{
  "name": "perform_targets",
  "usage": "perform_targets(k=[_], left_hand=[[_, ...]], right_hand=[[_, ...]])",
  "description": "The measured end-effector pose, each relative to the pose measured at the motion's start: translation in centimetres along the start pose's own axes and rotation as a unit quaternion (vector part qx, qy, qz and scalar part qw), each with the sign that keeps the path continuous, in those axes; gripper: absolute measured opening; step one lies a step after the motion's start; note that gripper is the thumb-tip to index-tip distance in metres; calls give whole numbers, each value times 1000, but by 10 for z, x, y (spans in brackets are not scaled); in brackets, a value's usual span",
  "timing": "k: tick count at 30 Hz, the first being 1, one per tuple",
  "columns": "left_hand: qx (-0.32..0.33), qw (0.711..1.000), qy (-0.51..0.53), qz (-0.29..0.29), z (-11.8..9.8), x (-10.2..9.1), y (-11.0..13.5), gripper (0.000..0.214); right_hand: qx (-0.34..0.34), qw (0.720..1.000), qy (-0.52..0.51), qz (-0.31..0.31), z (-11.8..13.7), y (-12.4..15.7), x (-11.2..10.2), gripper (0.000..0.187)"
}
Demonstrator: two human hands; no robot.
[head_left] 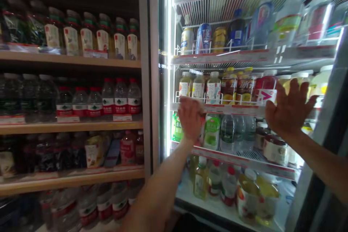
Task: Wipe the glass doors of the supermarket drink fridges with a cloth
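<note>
My left hand [190, 119] is raised in front of a lit drinks fridge, its fingers pointing up and slightly blurred. Nothing shows in it. Behind it are the shelf edge with its price strip and a green-labelled bottle [212, 130] just to its right. My right hand [289, 107] is farther right, fingers spread wide and holding nothing. It partly covers a bottle of red drink [265, 88] and pale bottles behind it. Whether either hand touches glass or a shelf, I cannot tell.
Wooden shelves [72, 127] with rows of bottled drinks stand on the left, beside a grey upright post [146, 79]. Inside the fridge, wire shelves carry cans [203, 38] and bottles. Large yellow-drink bottles [247, 194] stand at the bottom. A dark frame edge [318, 174] runs along the right.
</note>
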State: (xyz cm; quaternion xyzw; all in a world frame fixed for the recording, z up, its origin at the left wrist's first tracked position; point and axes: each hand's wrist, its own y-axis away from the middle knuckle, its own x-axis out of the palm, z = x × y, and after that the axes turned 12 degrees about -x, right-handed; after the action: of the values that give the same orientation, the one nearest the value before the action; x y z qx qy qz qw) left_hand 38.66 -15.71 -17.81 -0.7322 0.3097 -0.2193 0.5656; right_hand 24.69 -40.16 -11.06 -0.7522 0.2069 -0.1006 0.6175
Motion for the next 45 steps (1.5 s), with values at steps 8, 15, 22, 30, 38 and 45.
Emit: perform_targets(k=[8, 15, 22, 30, 38, 45], left_hand=[[29, 998, -33, 39, 25, -13, 13, 46], [317, 944, 15, 91, -24, 2, 55, 49], [94, 995, 10, -25, 33, -15, 17, 56], [399, 907, 87, 101, -30, 6, 25, 44], [40, 994, 48, -88, -7, -3, -37, 48], [341, 936, 60, 66, -64, 12, -19, 41]], right_hand=[[-40, 999, -15, -2, -14, 10, 4, 56], [-19, 998, -49, -14, -10, 12, 5, 54], [-41, 997, -46, -50, 0, 10, -1, 49], [-53, 996, -50, -56, -4, 8, -1, 51], [-50, 994, -74, -56, 1, 7, 0, 57], [-65, 989, -123, -55, -19, 17, -11, 57]])
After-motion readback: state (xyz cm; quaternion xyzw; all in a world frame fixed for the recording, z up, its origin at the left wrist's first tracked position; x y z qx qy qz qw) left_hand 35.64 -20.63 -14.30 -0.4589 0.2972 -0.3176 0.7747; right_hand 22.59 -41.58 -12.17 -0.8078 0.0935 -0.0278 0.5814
